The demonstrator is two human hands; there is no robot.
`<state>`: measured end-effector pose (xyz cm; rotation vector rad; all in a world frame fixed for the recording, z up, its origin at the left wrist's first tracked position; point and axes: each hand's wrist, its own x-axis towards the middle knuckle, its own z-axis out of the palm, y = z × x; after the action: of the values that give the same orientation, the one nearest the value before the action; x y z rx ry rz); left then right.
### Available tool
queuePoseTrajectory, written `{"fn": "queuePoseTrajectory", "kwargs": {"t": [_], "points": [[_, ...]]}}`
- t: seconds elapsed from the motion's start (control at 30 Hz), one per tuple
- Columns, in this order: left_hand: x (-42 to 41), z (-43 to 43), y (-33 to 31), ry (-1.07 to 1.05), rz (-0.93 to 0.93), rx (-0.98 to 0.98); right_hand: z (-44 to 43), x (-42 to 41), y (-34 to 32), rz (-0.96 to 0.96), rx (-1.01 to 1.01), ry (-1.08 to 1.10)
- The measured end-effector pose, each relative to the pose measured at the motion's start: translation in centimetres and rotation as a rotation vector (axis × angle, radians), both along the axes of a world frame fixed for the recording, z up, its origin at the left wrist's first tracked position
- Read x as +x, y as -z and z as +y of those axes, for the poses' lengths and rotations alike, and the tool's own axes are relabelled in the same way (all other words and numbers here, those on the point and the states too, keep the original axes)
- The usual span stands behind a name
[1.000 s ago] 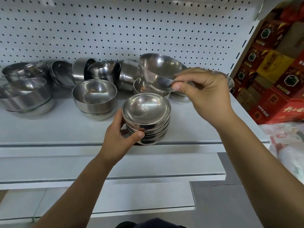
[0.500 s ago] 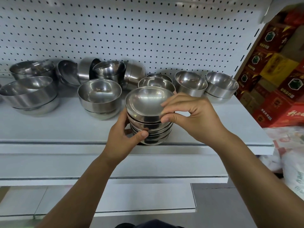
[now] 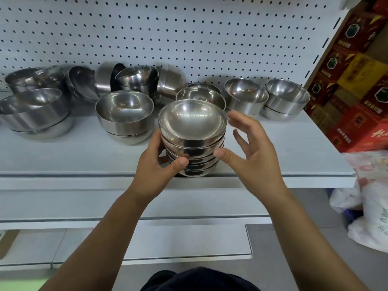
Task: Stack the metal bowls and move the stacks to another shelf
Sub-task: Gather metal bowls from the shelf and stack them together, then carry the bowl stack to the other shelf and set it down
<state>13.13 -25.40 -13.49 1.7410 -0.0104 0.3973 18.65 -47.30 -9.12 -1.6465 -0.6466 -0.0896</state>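
- We find the stack of metal bowls (image 3: 192, 143) standing upright at the front edge of the shelf (image 3: 73, 156), about mid-width. It is made of several shallow bowls nested rim up.
- The left hand (image 3: 155, 166) grips the stack low on its left side. The thumb is curled across the front, and the fingers pass round behind it, out of sight.
- The right hand (image 3: 252, 156) is spread wide and holds nothing. Its fingers stand apart just beside the right of the top rim, and the fingertips are blurred.
- The right thumb tip lies at the stack's right flank. We cannot tell whether it touches.
- Just behind the stack sits a deeper bowl (image 3: 200, 96), with a further rim showing behind that.
- To the right, near the back wall, stand two short pairs of nested bowls (image 3: 245, 97) side by side and upright.
- Left of the stack stands a larger nested pair (image 3: 125, 116), clear of the left hand.
- Further left sit the big bowls (image 3: 33, 114), one tilted inside another.
- Along the back, several tipped bowls (image 3: 134, 80) lie on their sides or lean against one another.
- The pegboard (image 3: 168, 38) forms the rear wall of the shelf.
- Red cartons (image 3: 357, 91) are piled beyond the shelf's right end.
- A white plastic bag (image 3: 369, 196) lies below the cartons.
- Two lower shelves (image 3: 147, 206) step out beneath the forearms.
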Motion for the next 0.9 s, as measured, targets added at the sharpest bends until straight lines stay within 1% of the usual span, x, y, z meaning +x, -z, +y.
{"fn": "queuePoseTrajectory", "kwargs": {"t": [0.03, 0.1, 0.17, 0.27, 0.33, 0.47, 0.6, 0.77, 0.9], "points": [[-0.1, 0.0, -0.1, 0.003, 0.005, 0.004, 0.0, -0.4, 0.8, 0.056, -0.008, 0.015], [-0.1, 0.2, -0.2, 0.011, 0.015, 0.006, 0.1, -0.8, 2.2, 0.133, -0.095, 0.023], [-0.1, 0.4, -0.4, 0.033, 0.033, 0.008, 0.4, -0.9, 3.2, 0.18, -0.206, -0.004], [-0.3, 0.7, -1.0, 0.084, 0.053, 0.021, 1.0, -0.7, 3.7, 0.238, -0.283, -0.029], [-0.6, 1.0, -1.5, 0.107, 0.053, 0.022, 1.5, -0.4, 3.6, 0.258, -0.282, -0.021], [-0.5, 2.4, -3.3, 0.105, -0.012, 0.004, 1.8, 0.1, 3.8, 0.276, -0.263, -0.004], [0.4, 3.5, -4.6, 0.165, -0.016, 0.034, 2.1, -0.1, 4.2, 0.309, -0.201, 0.021], [1.1, 4.4, -5.1, 0.252, -0.007, -0.015, 2.8, -1.4, 4.0, 0.364, -0.123, 0.097], [1.4, 4.9, -5.6, 0.319, 0.007, -0.065, 3.5, -3.0, 3.9, 0.352, -0.111, 0.181]]}}
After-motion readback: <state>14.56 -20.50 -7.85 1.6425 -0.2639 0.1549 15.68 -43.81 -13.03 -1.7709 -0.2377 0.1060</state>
